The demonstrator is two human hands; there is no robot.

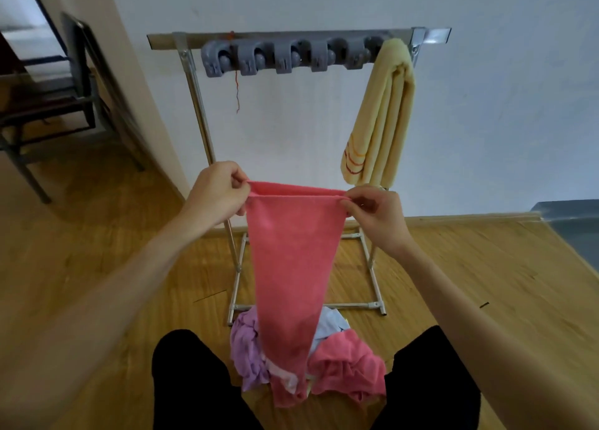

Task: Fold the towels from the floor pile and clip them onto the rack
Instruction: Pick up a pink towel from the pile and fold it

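A pink towel (288, 267) hangs doubled over in front of me, its lower end reaching the floor pile (337, 361) of pink, purple and pale blue towels between my legs. My left hand (217, 189) pinches the towel's upper left corners; my right hand (376, 215) pinches the upper right corners. Beyond it stands the metal rack (191, 73) with a row of grey clips (285, 56) along its top bar. A folded yellow towel (382, 121) hangs from the rightmost clip.
A white wall is close behind the rack. A dark metal chair (64, 82) stands at the left on the wooden floor. A grey-blue object (570, 225) sits at the right edge. A red thread (238, 89) dangles from the bar.
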